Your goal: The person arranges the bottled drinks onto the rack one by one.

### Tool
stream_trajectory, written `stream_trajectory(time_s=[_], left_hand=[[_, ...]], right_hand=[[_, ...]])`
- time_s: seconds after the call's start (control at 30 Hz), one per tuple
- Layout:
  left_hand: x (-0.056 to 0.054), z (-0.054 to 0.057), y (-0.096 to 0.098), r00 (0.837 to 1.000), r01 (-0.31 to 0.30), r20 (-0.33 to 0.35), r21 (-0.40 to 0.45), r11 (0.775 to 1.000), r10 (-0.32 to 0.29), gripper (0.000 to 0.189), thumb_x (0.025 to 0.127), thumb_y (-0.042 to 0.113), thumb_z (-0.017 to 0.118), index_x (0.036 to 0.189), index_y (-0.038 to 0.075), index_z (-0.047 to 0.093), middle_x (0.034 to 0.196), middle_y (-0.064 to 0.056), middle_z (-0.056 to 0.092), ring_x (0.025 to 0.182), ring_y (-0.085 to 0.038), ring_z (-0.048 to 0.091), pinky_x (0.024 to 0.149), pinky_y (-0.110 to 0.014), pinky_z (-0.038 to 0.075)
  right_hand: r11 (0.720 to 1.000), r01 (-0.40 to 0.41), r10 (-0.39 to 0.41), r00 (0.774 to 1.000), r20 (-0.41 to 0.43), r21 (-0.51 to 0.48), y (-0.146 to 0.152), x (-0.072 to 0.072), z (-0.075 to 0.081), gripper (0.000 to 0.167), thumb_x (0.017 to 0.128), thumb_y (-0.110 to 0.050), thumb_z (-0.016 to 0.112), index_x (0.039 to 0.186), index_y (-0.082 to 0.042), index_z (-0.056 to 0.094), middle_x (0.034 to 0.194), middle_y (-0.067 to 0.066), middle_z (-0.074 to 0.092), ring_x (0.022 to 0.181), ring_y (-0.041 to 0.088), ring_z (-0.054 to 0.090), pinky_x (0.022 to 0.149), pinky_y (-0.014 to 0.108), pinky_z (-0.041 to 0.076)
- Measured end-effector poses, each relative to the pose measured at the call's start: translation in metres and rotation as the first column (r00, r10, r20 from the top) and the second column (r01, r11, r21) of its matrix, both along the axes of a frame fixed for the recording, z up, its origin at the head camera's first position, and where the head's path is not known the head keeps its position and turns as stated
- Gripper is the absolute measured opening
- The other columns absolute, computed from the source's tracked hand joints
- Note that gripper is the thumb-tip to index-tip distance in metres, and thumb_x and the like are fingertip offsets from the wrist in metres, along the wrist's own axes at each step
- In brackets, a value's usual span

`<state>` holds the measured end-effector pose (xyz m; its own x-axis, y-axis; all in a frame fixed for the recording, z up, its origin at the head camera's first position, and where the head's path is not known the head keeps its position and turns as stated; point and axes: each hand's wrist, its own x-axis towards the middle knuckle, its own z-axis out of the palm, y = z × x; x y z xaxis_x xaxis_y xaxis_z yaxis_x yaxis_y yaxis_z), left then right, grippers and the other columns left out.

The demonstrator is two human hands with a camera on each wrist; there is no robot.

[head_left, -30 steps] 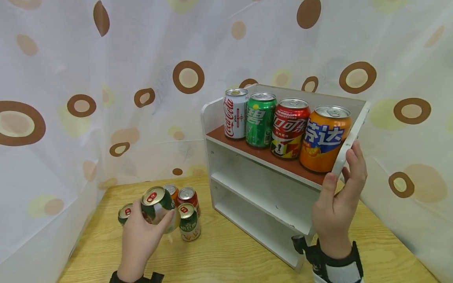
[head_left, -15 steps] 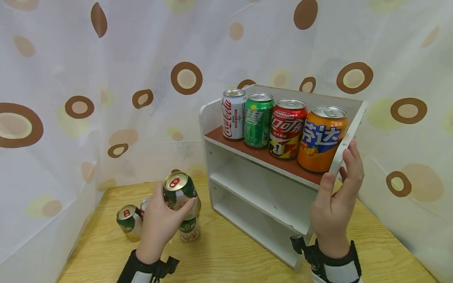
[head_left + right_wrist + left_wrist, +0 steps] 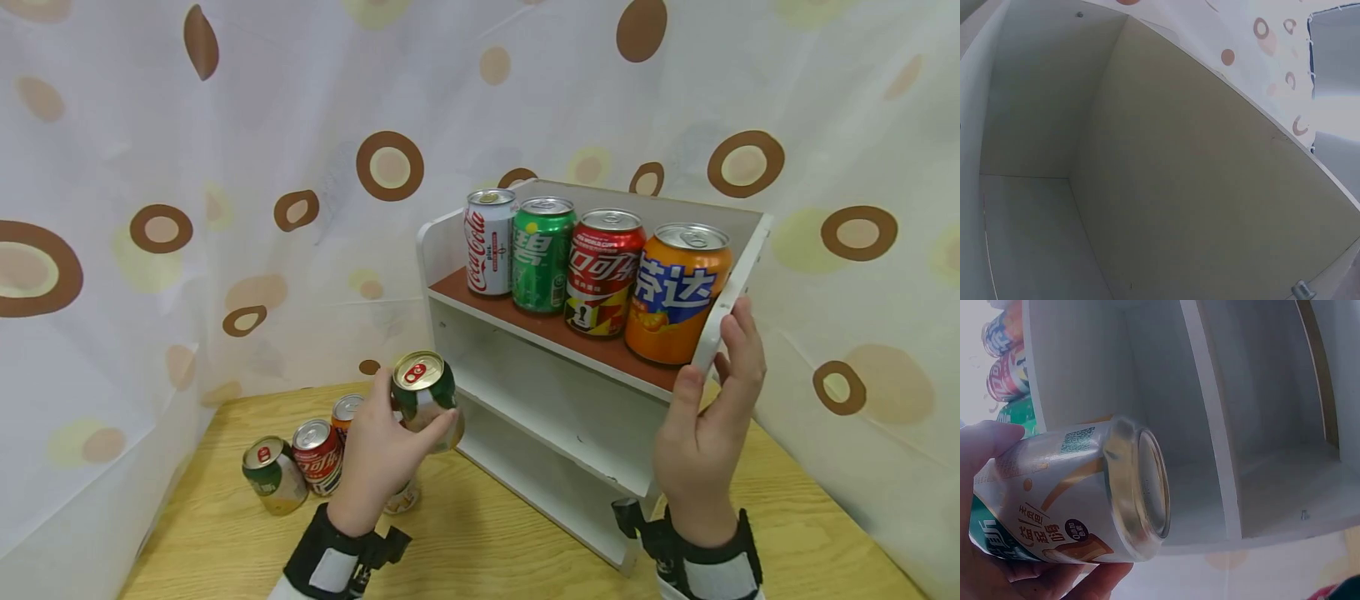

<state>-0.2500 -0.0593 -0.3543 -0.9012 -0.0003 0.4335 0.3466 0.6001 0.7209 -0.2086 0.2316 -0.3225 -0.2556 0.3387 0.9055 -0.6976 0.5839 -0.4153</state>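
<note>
In the head view my left hand grips a green-and-white drink can with a gold lid and red tab. It is raised off the table in front of the shelf's left side. The left wrist view shows this can tipped sideways, its gold base toward the open compartments. My right hand holds the right side panel of the small white shelf, thumb at the front edge and fingers along the outside. In the right wrist view, the shelf interior fills most of the picture.
On the brown shelf top stand a white Coca-Cola can, a green can, a red can and an orange can. Left on the wooden table are a green-and-white can, a red can and others partly hidden.
My left hand has carried the can rightward from above the table cans to the shelf's left front. My right hand keeps its hold on the side panel. The view has shifted slightly.
</note>
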Motion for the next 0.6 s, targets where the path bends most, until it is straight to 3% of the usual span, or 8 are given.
stream_trajectory(time_s=[0.2,0.6], left_hand=[[-0.005,0.001,0.015,0.998,0.056,0.003,0.030,0.998,-0.056,0.069,0.079,0.041,0.089,0.130,0.013,0.053,0.116,-0.004,0.071,0.102,-0.021,0.069,0.083,-0.042,0.057],[-0.014,0.003,0.046,0.993,0.115,-0.002,0.042,0.992,-0.115,0.066,0.078,0.038,0.089,0.128,0.012,0.055,0.115,-0.006,0.072,0.101,-0.023,0.070,0.083,-0.043,0.058]], right_hand=[[1.000,-0.004,0.004,1.000,0.000,0.001,0.001,0.000,0.000,0.046,0.110,-0.017,0.045,0.143,0.013,0.033,0.163,0.019,0.031,0.152,0.030,0.030,0.115,0.031,0.030],[1.000,0.001,-0.001,1.000,0.008,-0.001,-0.001,0.001,0.002,0.041,0.109,-0.010,0.044,0.142,0.013,0.031,0.163,0.021,0.030,0.152,0.028,0.030,0.115,0.031,0.029]])
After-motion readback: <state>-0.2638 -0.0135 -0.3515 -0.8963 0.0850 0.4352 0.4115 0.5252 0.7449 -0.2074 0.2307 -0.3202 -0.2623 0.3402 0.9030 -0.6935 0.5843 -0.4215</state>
